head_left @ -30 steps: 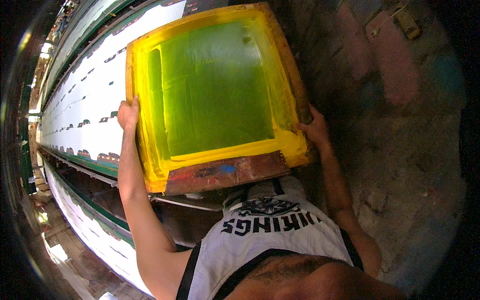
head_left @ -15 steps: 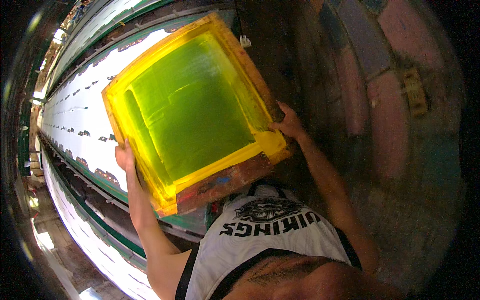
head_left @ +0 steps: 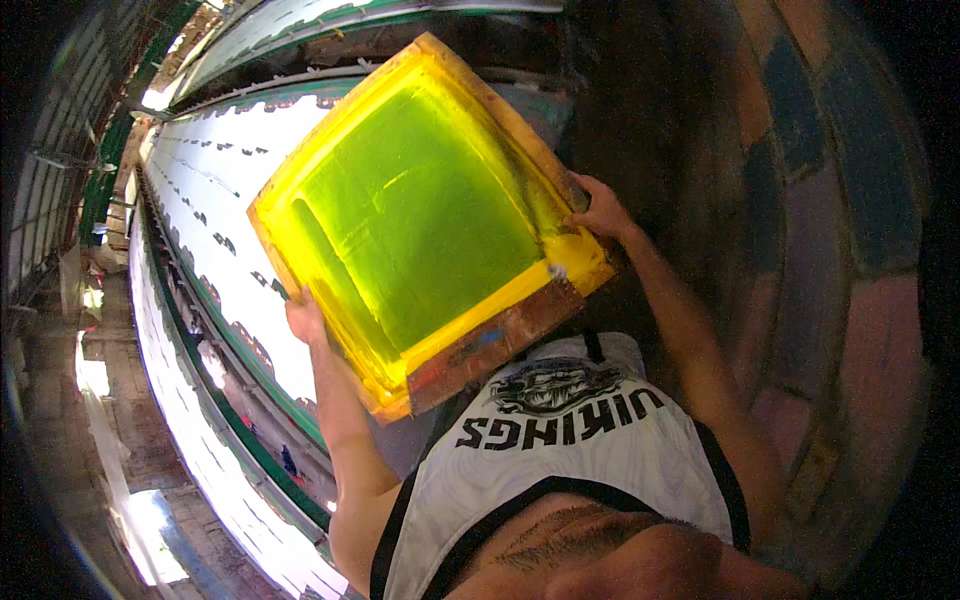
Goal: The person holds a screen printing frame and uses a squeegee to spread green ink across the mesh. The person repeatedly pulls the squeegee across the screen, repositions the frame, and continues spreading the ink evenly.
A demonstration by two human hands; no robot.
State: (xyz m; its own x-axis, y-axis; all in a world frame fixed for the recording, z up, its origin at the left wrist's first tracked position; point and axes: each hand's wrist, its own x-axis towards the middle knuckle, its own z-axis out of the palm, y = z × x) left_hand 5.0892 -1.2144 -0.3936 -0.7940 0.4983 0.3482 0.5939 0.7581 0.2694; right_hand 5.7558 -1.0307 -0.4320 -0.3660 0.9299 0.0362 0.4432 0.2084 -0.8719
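Observation:
A screen printing frame (head_left: 430, 220) with a wooden border and a translucent yellow-green mesh is held up in front of me, tilted so that one corner points away. My left hand (head_left: 305, 316) is closed on its left edge, thumb on the near face. At the right edge, close to the near right corner, my right hand (head_left: 600, 208) grips the wood. The fingers of both hands are partly hidden behind the frame. Brown, stained wood shows along the near side, with a small blue smear. Light comes through the mesh.
On the left runs a long table (head_left: 215, 165) with a white surface carrying rows of small dark prints. Another long white table (head_left: 190, 420) lies further left, past a dark gap. A stone-slab floor (head_left: 810, 220) spreads at right. A grated wall (head_left: 60, 130) stands far left.
The view has turned, so the tables and floor have shifted. The frame sits slightly further right and lower in the picture, still held in both hands.

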